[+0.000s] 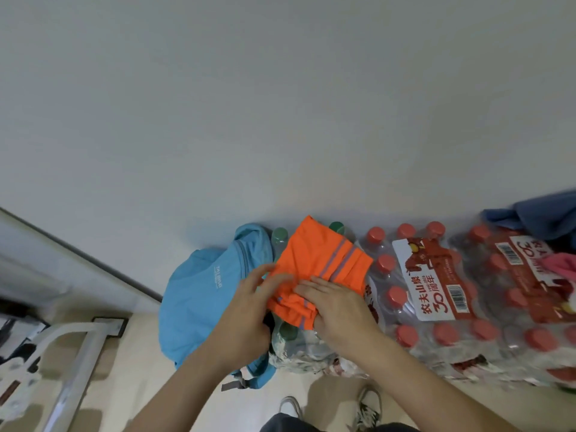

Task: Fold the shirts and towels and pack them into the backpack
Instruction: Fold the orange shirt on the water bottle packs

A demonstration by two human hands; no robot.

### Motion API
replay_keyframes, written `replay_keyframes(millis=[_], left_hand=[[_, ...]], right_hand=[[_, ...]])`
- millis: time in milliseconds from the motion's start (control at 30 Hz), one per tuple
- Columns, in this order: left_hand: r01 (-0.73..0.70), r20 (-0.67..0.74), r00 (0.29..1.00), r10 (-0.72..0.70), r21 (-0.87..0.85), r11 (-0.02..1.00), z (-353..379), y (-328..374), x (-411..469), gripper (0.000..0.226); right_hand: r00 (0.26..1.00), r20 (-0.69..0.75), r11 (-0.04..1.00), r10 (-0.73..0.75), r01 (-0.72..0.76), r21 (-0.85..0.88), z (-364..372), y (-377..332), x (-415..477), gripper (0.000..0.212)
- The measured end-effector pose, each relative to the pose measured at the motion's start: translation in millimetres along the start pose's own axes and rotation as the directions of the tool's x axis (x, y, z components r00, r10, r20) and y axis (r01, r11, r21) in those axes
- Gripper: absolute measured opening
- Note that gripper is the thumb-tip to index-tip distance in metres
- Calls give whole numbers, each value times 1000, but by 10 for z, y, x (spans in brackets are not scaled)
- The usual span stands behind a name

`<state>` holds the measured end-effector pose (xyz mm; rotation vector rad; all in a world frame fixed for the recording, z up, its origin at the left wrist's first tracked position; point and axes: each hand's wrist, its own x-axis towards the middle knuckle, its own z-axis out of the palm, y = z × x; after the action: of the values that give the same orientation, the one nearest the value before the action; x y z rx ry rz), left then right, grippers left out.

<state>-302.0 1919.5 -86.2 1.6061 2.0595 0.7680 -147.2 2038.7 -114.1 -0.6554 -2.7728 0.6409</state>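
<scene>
Blue backpack (202,294): small white wordmark on the front panel, its letters too small to read with certainty

First bottle pack (405,307), shrink-wrapped, red caps: white-and-red label (433,282) carried "农夫山泉", a large "30" beside "周年", one line of tiny illegible figures, and a barcode (455,297)

Second bottle pack (505,294): its label showed "30", partly hidden characters, and another barcode, digits unreadable

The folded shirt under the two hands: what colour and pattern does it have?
The folded shirt is orange with grey stripes; head view.
</scene>
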Motion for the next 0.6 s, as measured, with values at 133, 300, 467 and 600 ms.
replay_keyframes(millis=[133, 300, 467, 600], left_hand=[[-304, 99, 949, 300, 539, 786, 39, -237, 195, 47], [-468, 242, 883, 401, 507, 724, 13, -156, 359, 21], [-525, 253, 838, 484, 616, 588, 71, 34, 301, 28], [-482, 286, 876, 389, 563, 671, 62, 96, 241, 33]], right_hand=[[970, 138, 914, 200, -236, 330, -137, 60, 12, 51], [974, 123, 844, 188, -224, 487, -509, -19, -112, 60], [990, 142, 963, -6, 44, -265, -318, -247, -362, 96], [997, 26, 953, 71, -60, -297, -8, -91, -352, 68]])
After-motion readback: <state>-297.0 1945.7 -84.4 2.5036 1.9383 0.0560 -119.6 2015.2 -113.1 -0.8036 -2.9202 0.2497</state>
